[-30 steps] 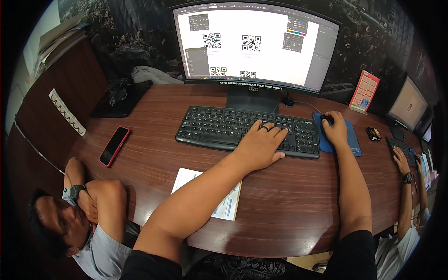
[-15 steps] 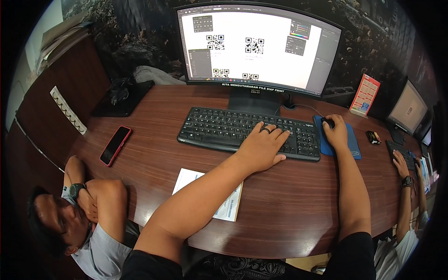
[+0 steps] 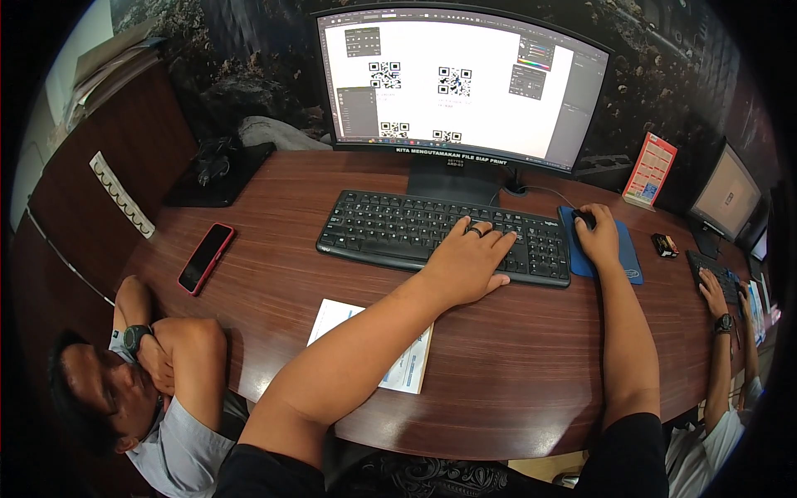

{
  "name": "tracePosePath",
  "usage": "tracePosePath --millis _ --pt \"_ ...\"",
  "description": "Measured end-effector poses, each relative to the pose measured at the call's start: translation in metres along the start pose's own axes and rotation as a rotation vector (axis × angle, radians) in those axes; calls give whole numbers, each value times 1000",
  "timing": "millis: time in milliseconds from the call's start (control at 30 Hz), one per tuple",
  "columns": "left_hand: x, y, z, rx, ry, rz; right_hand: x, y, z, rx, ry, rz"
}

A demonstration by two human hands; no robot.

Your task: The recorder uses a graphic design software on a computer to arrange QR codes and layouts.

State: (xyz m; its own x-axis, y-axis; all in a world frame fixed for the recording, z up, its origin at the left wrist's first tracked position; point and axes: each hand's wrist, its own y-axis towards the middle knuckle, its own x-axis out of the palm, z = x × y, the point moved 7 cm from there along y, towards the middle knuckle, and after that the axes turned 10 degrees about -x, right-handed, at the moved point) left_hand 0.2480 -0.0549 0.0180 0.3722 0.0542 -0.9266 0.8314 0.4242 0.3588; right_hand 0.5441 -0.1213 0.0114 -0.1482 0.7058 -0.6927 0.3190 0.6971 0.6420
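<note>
My left hand lies over the right half of a black keyboard, fingers spread on the keys and a dark ring on one finger. Its thumb rests near the keyboard's front edge. Farther right, my right hand is wrapped round a black computer mouse, mostly covered by the fingers, on a blue mouse pad. Behind the keyboard stands a wide monitor, its screen showing several black-and-white square codes on a white page with dark tool panels around them. Under my left forearm lies a white printed pad, partly hidden.
A red-edged phone lies at the left, beyond a person with folded arms. A red desk calendar and a small dark box sit at the right. Another person's hand is on a second keyboard at far right.
Both hands stay in the same places on the keyboard and mouse. The picture on the monitor looks almost the same, with a small bluish mark now on the upper right code.
</note>
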Motion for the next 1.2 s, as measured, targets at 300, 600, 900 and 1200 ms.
tracePosePath --millis 300,600,900,1200 --pt "-1 0 1 9 -4 10 1 0 2 -60 47 16" --pt "0 0 1 10 6 -1 1 1 2 -42 49 7" --pt "-1 0 2 12 19 -6 0 1 2 -31 37 -8" --pt "-3 0 2 -2 -7 -15 0 0 -3 -25 50 -5"
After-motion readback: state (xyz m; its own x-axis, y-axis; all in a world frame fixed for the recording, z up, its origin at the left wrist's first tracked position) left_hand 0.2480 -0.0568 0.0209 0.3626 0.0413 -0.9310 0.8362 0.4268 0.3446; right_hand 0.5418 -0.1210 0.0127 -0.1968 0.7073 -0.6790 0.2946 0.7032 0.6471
